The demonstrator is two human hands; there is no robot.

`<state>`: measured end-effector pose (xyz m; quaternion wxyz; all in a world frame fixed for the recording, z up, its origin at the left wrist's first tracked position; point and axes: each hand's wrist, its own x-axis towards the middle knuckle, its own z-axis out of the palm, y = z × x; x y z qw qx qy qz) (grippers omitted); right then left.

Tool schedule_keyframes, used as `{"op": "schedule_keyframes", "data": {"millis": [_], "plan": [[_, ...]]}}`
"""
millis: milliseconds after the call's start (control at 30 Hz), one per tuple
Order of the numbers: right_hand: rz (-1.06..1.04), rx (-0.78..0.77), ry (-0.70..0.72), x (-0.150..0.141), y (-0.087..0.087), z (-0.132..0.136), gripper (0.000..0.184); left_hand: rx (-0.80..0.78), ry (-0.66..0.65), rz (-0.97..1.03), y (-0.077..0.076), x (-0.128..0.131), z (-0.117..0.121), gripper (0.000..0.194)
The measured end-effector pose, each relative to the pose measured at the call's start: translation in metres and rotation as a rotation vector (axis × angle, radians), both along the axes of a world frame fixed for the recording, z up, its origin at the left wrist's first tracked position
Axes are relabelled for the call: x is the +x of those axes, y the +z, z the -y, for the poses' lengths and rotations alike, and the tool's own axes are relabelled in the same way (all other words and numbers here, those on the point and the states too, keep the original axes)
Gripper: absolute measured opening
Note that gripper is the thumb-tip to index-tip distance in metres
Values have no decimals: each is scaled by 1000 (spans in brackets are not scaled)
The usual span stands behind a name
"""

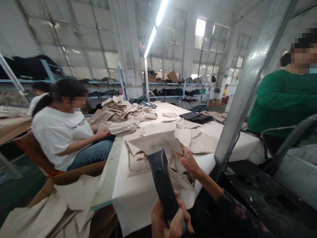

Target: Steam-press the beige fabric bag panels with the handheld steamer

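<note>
A long black leather piece (160, 180), gently curved and with a small round fitting, stands tilted up in front of me. My left hand (170, 218) is closed round its lower end at the bottom of the view. Farther up, my right hand (188, 162) reaches in from the right in a dark floral sleeve, its fingers closed on the edge of a beige bag (156, 142). This bag lies on the table among other beige parts, with metal clasps beside it. The black piece hides some of it.
A white-covered table (131, 211) carries beige stacks (123, 127) and black pieces (195, 116). A person in white (61, 132) sits left; one in green (279, 99) is right. A metal post (247, 89) rises at the table's right edge. A box of beige pieces (49, 211) stands lower left.
</note>
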<state>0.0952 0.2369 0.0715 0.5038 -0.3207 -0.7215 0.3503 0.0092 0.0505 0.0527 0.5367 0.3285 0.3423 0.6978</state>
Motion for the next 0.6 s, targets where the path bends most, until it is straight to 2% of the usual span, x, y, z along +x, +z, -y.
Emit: {"op": "schedule_keyframes", "data": {"millis": [100,267,367,500,600], "plan": [[-8,-15,63,5,1,11,37,11,-29,-74,2,1,-7,48],[12,-138,213,15,-7,33,14,3,-63,-152,11,-3,-21,40],[-32,-215,300,18,-8,41,11,-1,-69,-163,16,-6,-28,37],[-44,-204,306,21,-3,45,8,24,-57,-171,21,-9,-35,36],[-18,-241,338,22,-4,50,13,55,-54,-193,24,-14,-41,35]]}}
